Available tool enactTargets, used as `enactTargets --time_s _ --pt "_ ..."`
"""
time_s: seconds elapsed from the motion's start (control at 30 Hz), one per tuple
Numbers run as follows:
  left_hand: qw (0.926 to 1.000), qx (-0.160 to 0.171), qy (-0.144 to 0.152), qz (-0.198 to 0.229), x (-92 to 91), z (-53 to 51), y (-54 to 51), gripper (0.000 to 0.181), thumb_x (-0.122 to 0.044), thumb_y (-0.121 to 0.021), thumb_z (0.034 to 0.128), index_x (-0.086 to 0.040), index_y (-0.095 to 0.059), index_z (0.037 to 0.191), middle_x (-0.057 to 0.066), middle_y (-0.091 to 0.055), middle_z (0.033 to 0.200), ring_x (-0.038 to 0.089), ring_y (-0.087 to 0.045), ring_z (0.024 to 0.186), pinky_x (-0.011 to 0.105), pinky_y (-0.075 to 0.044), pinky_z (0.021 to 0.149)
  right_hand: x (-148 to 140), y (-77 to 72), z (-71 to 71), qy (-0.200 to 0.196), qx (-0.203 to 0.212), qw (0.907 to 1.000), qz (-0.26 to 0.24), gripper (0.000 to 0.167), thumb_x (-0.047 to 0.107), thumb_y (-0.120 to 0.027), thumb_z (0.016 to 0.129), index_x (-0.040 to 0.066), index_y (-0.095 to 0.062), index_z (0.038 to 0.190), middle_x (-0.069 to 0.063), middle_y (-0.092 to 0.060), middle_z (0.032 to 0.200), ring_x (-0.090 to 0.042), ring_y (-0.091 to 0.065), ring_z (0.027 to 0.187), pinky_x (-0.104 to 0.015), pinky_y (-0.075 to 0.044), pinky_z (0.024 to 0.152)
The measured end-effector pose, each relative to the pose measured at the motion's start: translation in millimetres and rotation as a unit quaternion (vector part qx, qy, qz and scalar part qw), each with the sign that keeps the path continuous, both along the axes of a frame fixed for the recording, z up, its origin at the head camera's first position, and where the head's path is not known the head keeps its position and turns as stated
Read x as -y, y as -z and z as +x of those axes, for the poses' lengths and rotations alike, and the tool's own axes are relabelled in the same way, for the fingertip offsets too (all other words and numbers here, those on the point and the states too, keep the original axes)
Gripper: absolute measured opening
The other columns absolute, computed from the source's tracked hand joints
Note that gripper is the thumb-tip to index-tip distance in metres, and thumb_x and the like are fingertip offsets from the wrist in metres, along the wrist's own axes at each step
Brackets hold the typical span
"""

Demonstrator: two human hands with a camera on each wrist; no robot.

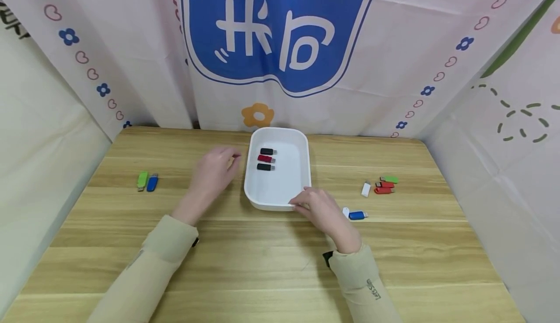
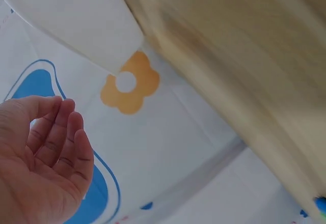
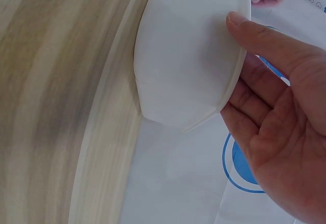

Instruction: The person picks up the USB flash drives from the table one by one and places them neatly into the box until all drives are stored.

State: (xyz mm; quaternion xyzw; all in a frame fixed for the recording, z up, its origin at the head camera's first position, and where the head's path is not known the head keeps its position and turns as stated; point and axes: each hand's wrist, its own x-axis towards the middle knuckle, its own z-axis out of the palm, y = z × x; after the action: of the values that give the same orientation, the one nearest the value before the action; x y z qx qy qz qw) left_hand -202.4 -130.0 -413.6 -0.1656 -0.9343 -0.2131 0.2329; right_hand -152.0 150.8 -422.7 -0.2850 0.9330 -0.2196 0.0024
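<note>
A white rectangular tray [image 1: 280, 191] stands near the back edge of the table. Inside it, toward its left side, two black USB sticks [image 1: 265, 167] and a red USB stick [image 1: 265, 158] lie in a column. My right hand [image 1: 319, 210] pinches the tray's near right rim, thumb outside and fingers over the inner side, as the right wrist view shows. Just left of the tray hovers my left hand [image 1: 213, 171], touching nothing. In the left wrist view that hand [image 2: 48, 158] has loosely curved fingers with the thumb against the index fingertip, and holds nothing.
A green USB stick [image 1: 142, 181] and a blue one [image 1: 152, 183] lie on the table's left. On the right are a white stick [image 1: 366, 189], a green one [image 1: 389, 179], two red ones [image 1: 384, 190], and a blue one [image 1: 358, 215] beside a small white piece [image 1: 346, 212]. A printed curtain [image 1: 218, 104] hangs behind.
</note>
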Motion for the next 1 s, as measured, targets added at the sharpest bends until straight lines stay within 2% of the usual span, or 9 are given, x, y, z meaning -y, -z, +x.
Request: enactTargets --time_s 0.13,0.37,0.47,0.57,0.67,0.73,0.87,1.0 --pt "0.9996 0.016 -0.02 0.01 17.1 4.7 5.5 0.014 -0.013 -0.065 0.0951 -0.005 -0.073 0.102 0.013 -0.075 0.103 0.031 -0.071 0.095 0.046 -0.059 0.078 1 0.3 -0.7 -0.001 0.004 1.0 0.001 0.013 0.012 -0.075 0.088 0.012 -0.081 0.099 -0.002 -0.079 0.1 -0.03 -0.068 0.116 -0.043 -0.053 0.101" --pt "0.9957 0.049 -0.074 0.027 51.9 9.3 18.7 0.018 -0.016 -0.064 0.0964 -0.004 -0.072 0.108 0.017 -0.074 0.108 0.034 -0.07 0.093 0.049 -0.057 0.075 2 0.8 -0.4 0.0 0.005 1.0 0.007 0.013 0.013 -0.074 0.089 0.013 -0.08 0.1 -0.001 -0.079 0.1 -0.03 -0.068 0.117 -0.042 -0.056 0.096" --pt "0.9924 0.067 -0.099 0.029 65.4 11.7 19.8 0.021 -0.015 -0.064 0.0959 -0.004 -0.072 0.112 0.019 -0.072 0.111 0.036 -0.069 0.094 0.049 -0.057 0.067 2 0.2 0.0 0.001 0.005 1.0 0.007 0.013 0.013 -0.074 0.089 0.013 -0.08 0.1 -0.002 -0.079 0.1 -0.03 -0.068 0.117 -0.043 -0.056 0.097" --pt "0.9882 0.091 -0.121 0.023 77.7 14.2 20.3 0.024 -0.016 -0.064 0.0952 -0.005 -0.07 0.115 0.02 -0.071 0.114 0.037 -0.068 0.092 0.044 -0.053 0.054 2 0.1 -0.1 0.001 0.006 1.0 0.006 0.013 0.013 -0.074 0.088 0.013 -0.08 0.1 -0.002 -0.079 0.1 -0.03 -0.068 0.117 -0.043 -0.055 0.098" --pt "0.9833 0.12 -0.136 0.019 88.0 16.8 20.6 0.028 -0.015 -0.065 0.0943 -0.002 -0.068 0.119 0.024 -0.068 0.117 0.04 -0.066 0.092 0.039 -0.048 0.048 1 0.2 0.1 0.001 0.005 1.0 0.005 0.013 0.012 -0.075 0.088 0.013 -0.08 0.099 -0.002 -0.079 0.1 -0.031 -0.068 0.117 -0.043 -0.055 0.098" --pt "0.9805 0.136 -0.141 0.017 93.5 17.7 21.1 0.032 -0.015 -0.065 0.0936 0.0 -0.065 0.122 0.027 -0.066 0.12 0.043 -0.065 0.093 0.041 -0.05 0.05 1 0.1 0.3 0.001 0.003 1.0 0.006 0.013 0.012 -0.075 0.088 0.012 -0.08 0.099 -0.002 -0.079 0.099 -0.031 -0.068 0.117 -0.043 -0.055 0.098" --pt "0.9749 0.164 -0.149 0.018 103.0 18.3 22.2 0.039 -0.013 -0.065 0.0929 0.005 -0.059 0.128 0.033 -0.059 0.125 0.05 -0.061 0.101 0.053 -0.055 0.066 1 -0.2 0.0 0.003 0.004 1.0 0.006 0.013 0.012 -0.075 0.088 0.012 -0.08 0.099 -0.002 -0.079 0.099 -0.031 -0.067 0.118 -0.043 -0.055 0.098" --pt "0.9659 0.197 -0.167 0.012 113.8 20.1 22.1 0.046 -0.014 -0.065 0.0929 0.006 -0.054 0.133 0.036 -0.055 0.128 0.054 -0.056 0.108 0.061 -0.053 0.078 0 -0.2 -0.4 0.003 0.007 1.0 0.002 0.013 0.013 -0.075 0.088 0.012 -0.08 0.099 -0.002 -0.079 0.099 -0.031 -0.068 0.117 -0.043 -0.056 0.097"
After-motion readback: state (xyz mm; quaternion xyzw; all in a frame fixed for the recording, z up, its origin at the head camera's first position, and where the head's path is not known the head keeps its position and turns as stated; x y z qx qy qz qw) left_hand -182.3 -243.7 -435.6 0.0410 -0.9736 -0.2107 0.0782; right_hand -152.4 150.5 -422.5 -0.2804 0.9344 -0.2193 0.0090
